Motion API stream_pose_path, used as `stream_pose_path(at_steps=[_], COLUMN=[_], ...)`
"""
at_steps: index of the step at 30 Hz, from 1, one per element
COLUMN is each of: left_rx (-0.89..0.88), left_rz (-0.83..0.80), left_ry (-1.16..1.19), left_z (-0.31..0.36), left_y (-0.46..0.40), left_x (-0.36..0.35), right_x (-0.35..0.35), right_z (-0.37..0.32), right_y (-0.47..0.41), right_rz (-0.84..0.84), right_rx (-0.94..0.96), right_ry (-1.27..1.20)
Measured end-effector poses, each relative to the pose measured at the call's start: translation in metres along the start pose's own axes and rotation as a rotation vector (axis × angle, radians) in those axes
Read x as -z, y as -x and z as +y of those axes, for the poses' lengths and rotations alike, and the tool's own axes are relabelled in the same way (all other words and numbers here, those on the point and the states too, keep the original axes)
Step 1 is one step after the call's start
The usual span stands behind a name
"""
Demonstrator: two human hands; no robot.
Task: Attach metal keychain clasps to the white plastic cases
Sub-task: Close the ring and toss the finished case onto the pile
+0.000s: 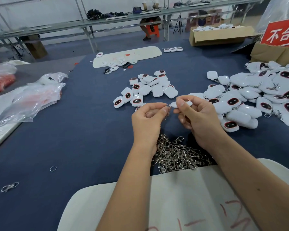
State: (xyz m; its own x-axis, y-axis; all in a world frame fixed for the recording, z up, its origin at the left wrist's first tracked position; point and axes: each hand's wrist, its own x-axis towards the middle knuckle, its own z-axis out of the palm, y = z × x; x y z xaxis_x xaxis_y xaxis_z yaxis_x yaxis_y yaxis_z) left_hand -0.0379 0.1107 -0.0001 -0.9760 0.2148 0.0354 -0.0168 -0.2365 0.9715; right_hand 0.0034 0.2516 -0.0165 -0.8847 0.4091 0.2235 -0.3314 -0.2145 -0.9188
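Hands meet above the dark blue felt table (pixel 83 130). The right hand (pixel 196 117) pinches a small white plastic case (pixel 177 104) between thumb and fingers, and the left hand (pixel 148 117) pinches a small silver metal keychain clasp (pixel 168 105) at the case's left end, touching it. Just below the grip, between the forearms, lies a tangled heap of silver metal clasps (pixel 177 155). Beyond the grip sits a small pile of white cases with dark oval faces (pixel 145 90), and to its right a much larger pile of the same cases (pixel 260 97).
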Motion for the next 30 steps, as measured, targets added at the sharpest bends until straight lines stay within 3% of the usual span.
stream_pose_path(at_steps=[7, 13, 17, 20, 24, 30], left_rx=[-0.017, -0.239, -0.259, -0.121, 0.117, 0.088], left_rz=[-0.033, -0.179, -0.178, -0.075, -0.077, -0.029], left_ry=[-0.039, -0.392, -0.465, -0.308, -0.018, 0.099], left_z=[-0.002, 0.001, -0.001, -0.004, -0.003, 0.001], left_y=[-0.002, -0.009, -0.008, -0.003, -0.003, -0.003], left_x=[0.003, 0.012, 0.013, 0.005, 0.001, 0.002], right_x=[-0.003, -0.003, -0.004, -0.004, -0.002, -0.002], right_z=[0.000, 0.000, 0.003, 0.001, 0.001, 0.004], right_y=[0.001, 0.002, 0.001, 0.002, 0.003, 0.000], right_rz=[0.011, 0.041, 0.102, 0.099, 0.015, -0.032], right_rx=[-0.006, -0.034, -0.029, 0.027, 0.096, 0.064], right_ry=[0.036, 0.113, 0.191, 0.157, 0.120, 0.083])
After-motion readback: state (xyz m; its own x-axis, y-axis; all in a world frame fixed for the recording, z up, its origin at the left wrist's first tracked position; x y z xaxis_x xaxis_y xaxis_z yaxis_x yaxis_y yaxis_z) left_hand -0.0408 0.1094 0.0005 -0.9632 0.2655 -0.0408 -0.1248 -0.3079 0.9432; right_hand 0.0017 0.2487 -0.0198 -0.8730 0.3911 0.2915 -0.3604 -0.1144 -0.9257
